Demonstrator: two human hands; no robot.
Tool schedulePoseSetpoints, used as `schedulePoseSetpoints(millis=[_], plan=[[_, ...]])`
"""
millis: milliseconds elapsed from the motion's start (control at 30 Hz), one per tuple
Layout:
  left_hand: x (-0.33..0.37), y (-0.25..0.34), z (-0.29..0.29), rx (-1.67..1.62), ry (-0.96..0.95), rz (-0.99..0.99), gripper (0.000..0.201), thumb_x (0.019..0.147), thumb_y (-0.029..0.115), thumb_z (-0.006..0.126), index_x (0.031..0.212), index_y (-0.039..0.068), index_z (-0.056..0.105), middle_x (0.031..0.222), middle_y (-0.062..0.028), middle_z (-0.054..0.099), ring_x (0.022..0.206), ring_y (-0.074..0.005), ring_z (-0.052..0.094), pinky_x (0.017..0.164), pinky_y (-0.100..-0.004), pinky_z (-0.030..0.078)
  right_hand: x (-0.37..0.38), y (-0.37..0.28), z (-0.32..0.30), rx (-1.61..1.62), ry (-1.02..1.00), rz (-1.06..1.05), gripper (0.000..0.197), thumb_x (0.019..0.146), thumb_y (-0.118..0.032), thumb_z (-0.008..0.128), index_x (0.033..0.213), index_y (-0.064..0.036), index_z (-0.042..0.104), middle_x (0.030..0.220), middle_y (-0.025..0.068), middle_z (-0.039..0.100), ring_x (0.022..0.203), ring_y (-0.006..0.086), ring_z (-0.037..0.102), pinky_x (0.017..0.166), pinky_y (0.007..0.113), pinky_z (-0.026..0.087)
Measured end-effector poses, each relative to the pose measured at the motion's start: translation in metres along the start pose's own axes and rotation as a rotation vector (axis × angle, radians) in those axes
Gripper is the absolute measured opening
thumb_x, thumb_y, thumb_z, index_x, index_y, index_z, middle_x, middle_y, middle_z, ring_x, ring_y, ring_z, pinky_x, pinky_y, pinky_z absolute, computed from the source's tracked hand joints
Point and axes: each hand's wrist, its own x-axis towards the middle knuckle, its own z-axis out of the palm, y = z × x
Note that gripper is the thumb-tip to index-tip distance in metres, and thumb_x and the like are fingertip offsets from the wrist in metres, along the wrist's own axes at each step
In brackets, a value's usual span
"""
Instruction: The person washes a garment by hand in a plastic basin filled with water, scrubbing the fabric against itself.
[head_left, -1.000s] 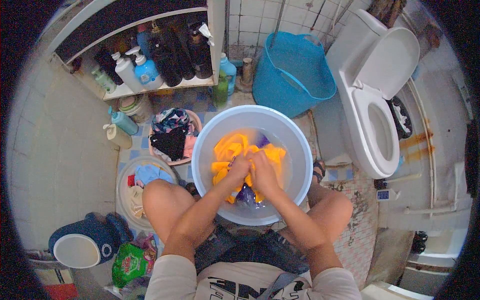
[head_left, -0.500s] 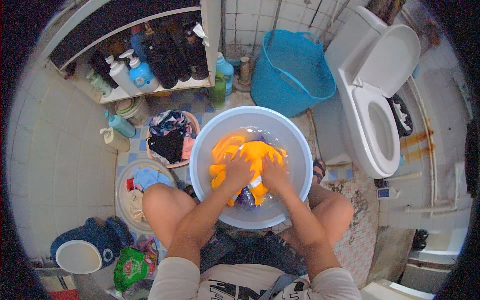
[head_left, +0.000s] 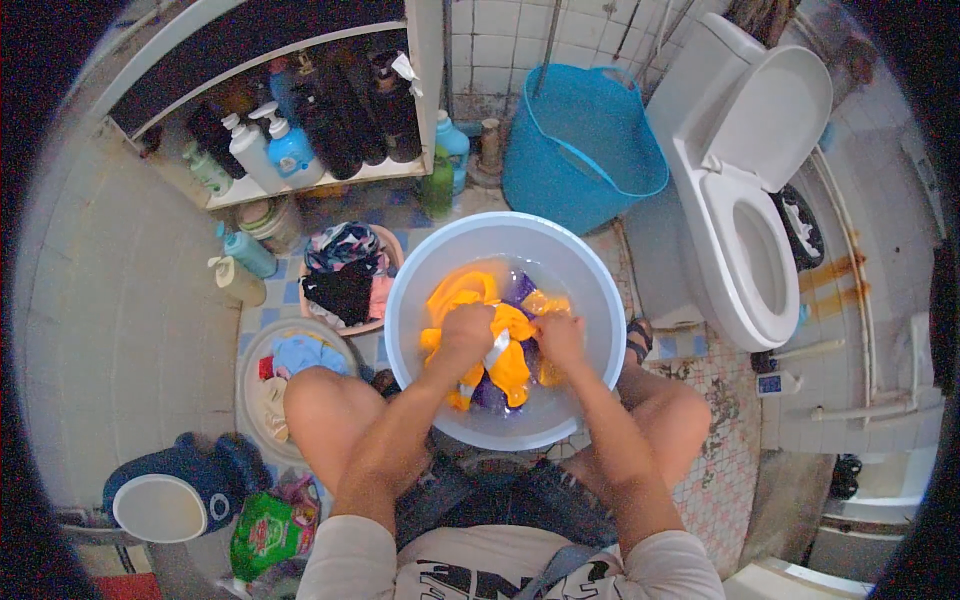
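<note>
Between my knees stands a pale blue round basin point(head_left: 420, 400) with water in it. An orange-yellow garment point(head_left: 511, 372) with white trim lies bunched in the water, and purple cloth point(head_left: 492, 398) shows beneath and beside it. My left hand point(head_left: 467, 334) is closed on the garment's left part, knuckles up. Closed as well, my right hand point(head_left: 560, 335) grips its right part near the basin's middle. Folds stretch between the two hands. The fingertips of both are hidden in the cloth.
A pink basin of clothes point(head_left: 395, 260) and a pale basin of laundry point(head_left: 245, 400) stand at the left. Behind is a large blue tub point(head_left: 540, 170); a toilet point(head_left: 715, 230) is at the right. Bottles point(head_left: 290, 150) fill a shelf. A green packet point(head_left: 265, 535) lies near left.
Both hands have gone from lying spread on the garment to closed grips on it. They are slightly farther apart, and more purple cloth shows.
</note>
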Motion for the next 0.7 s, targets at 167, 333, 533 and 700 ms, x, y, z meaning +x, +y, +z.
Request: schedulePoseSetpoints(millis=[167, 333, 533, 700], plan=[[-0.001, -0.016, -0.042, -0.382, 0.161, -0.004, 0.016, 0.066, 0.005, 0.052, 0.080, 0.002, 0.058, 0.078, -0.0183, 0.059, 0.076, -0.0343, 0.057, 0.067, -0.0405, 0.045, 0.014, 0.008, -0.041, 0.492, 0.005, 0.099, 0.024, 0.074, -0.015, 0.061, 0.096, -0.0101, 0.064, 0.086, 0.0062, 0.063, 0.079, 0.0174, 0.058, 0.075, 0.038, 0.041], [0.000, -0.026, -0.075, -0.576, 0.154, -0.099, 0.020, 0.066, 0.003, 0.050, 0.083, 0.003, 0.059, 0.078, -0.0169, 0.061, 0.075, -0.0341, 0.058, 0.066, -0.0369, 0.046, 0.018, 0.018, -0.080, 0.878, 0.094, -0.032, 0.021, 0.076, -0.009, 0.058, 0.097, -0.0081, 0.063, 0.089, 0.0104, 0.063, 0.082, 0.0213, 0.060, 0.074, 0.030, 0.046], [0.011, -0.018, -0.032, -0.250, 0.085, -0.028, 0.037, 0.071, 0.016, 0.054, 0.106, 0.006, 0.056, 0.099, -0.0174, 0.059, 0.091, -0.0309, 0.056, 0.080, -0.0416, 0.043, 0.022, 0.027, -0.026, 0.374, 0.151, 0.026, 0.033, 0.071, 0.001, 0.050, 0.101, -0.0052, 0.061, 0.111, 0.0129, 0.056, 0.103, 0.0281, 0.051, 0.087, 0.036, 0.040], [0.009, -0.014, 0.028, 0.148, 0.365, 0.230, 0.035, 0.074, 0.026, 0.058, 0.106, 0.012, 0.060, 0.118, -0.0146, 0.051, 0.112, -0.0303, 0.044, 0.089, -0.0506, 0.034, -0.007, -0.016, 0.019, -0.098, 0.308, -0.193, 0.031, 0.079, -0.014, 0.048, 0.108, -0.0086, 0.058, 0.115, 0.0078, 0.055, 0.112, 0.0261, 0.046, 0.092, 0.053, 0.032]])
